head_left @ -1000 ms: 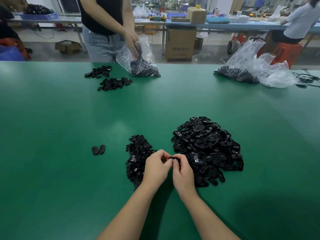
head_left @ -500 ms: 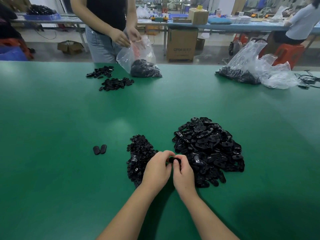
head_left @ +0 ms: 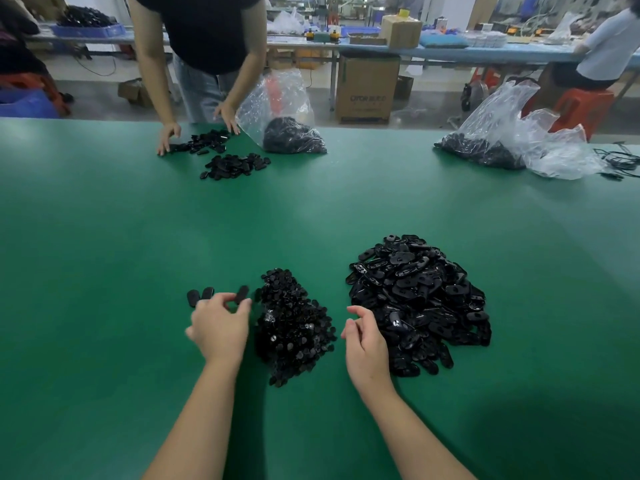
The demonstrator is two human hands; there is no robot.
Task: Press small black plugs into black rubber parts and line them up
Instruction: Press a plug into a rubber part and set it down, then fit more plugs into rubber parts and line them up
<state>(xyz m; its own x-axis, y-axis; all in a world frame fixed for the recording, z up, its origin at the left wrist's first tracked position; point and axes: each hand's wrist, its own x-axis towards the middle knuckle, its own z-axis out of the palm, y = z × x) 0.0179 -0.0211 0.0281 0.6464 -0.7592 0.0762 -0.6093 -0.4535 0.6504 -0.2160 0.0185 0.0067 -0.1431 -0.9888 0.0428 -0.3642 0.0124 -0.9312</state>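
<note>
A heap of small black plugs (head_left: 294, 327) lies in front of me on the green table (head_left: 104, 237). To its right is a bigger heap of black rubber parts (head_left: 415, 299). Two oval rubber parts (head_left: 200, 296) lie side by side left of the plugs. My left hand (head_left: 220, 327) pinches a third rubber part (head_left: 241, 294) just right of those two, low over the table. My right hand (head_left: 363, 337) hovers with loosely curled fingers at the left edge of the big heap and holds nothing.
Across the table a person (head_left: 204, 46) rests both hands beside scattered black parts (head_left: 204, 143), with another small pile (head_left: 235, 166) nearby. A clear bag of parts (head_left: 287, 129) stands beside them. More clear bags (head_left: 512, 143) and black cables (head_left: 620, 161) lie far right.
My hands were together over the gap between the heaps, working one part. They have separated: the left carried the part left toward the two lying parts, the right moved toward the big heap.
</note>
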